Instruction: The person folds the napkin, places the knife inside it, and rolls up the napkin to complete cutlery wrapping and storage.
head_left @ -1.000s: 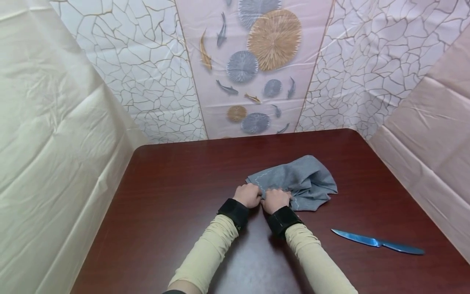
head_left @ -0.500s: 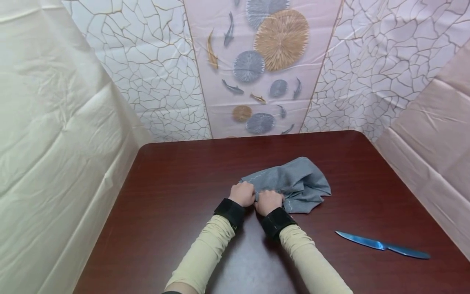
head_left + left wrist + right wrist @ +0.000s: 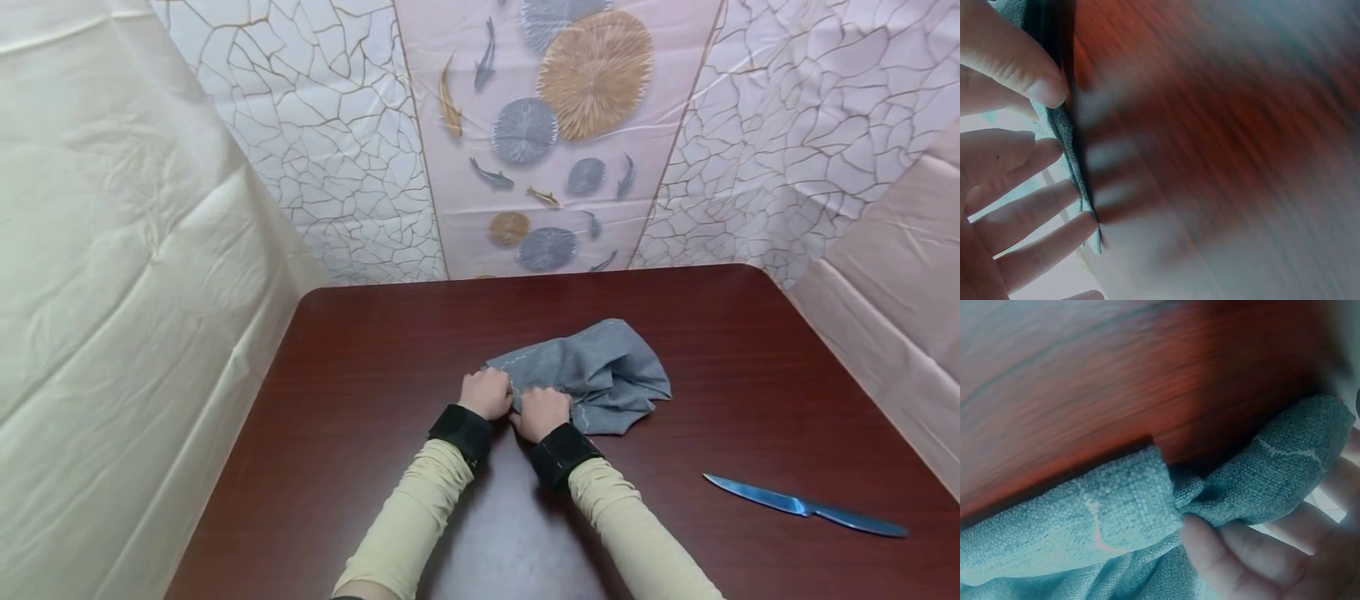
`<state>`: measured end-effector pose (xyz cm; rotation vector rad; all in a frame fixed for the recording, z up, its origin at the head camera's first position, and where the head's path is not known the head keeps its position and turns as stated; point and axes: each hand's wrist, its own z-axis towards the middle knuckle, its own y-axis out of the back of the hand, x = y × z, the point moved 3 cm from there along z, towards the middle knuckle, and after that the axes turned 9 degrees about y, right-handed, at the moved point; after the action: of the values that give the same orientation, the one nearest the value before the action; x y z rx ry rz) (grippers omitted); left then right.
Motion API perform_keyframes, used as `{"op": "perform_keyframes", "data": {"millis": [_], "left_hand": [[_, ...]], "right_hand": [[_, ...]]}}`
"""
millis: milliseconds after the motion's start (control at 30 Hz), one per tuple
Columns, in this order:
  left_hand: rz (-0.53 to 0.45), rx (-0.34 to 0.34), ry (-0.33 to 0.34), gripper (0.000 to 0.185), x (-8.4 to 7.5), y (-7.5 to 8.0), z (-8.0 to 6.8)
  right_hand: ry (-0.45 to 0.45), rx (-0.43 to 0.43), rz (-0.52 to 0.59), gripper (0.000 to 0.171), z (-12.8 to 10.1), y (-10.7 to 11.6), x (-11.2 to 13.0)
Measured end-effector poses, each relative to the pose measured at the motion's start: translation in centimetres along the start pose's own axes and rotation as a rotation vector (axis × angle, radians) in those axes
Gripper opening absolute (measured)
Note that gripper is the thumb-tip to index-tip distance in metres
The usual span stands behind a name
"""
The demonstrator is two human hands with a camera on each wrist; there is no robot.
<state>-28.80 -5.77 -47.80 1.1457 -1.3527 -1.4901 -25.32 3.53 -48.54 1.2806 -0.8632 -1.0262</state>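
From the head view, the left hand [image 3: 487,393] and right hand [image 3: 542,412] had kept gripping the grey cloth's [image 3: 600,375] near edge, drawn slightly leftward on the tabletop [image 3: 360,400]; the blue knife [image 3: 806,505] lay well apart. The left wrist view showed fingers [image 3: 1029,206] pinching the cloth's [image 3: 1075,169] edge. The right wrist view showed fingers [image 3: 1222,562] grasping bunched cloth [image 3: 1122,506].

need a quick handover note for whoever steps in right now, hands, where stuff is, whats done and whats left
Left hand: grips the near left edge of the grey cloth, edge pinched between thumb and fingers.
Right hand: right beside the left, fingers curled round a bunched fold of the same edge.
Grey cloth: crumpled on the dark red table, near the middle, not lifted.
Blue knife: flat on the table to the right, apart from the cloth, untouched.
Done: both hands have hold of the cloth edge.
Left: the cloth is not yet spread or folded.
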Motion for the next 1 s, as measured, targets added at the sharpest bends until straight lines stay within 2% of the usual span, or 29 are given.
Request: {"op": "perform_keyframes", "data": {"millis": [333,600,833,1000], "left_hand": [[0.01,0.008,0.045,0.035,2.2,0.2,-0.3],[0.011,0.016,0.087,0.04,3.5,0.5,-0.6],[0.024,-0.027,0.121,0.036,4.7,0.6,-0.8],[0.017,-0.046,0.139,0.03,5.6,0.8,-0.8]], "right_hand": [[0.061,-0.007,0.034,0.035,0.9,0.0,1.8],[0.104,-0.082,0.072,0.036,1.5,-0.4,2.9],[0.156,-0.139,0.079,0.039,1.7,-0.4,4.1],[0.23,-0.164,0.137,0.034,1.6,0.1,4.6]]}}
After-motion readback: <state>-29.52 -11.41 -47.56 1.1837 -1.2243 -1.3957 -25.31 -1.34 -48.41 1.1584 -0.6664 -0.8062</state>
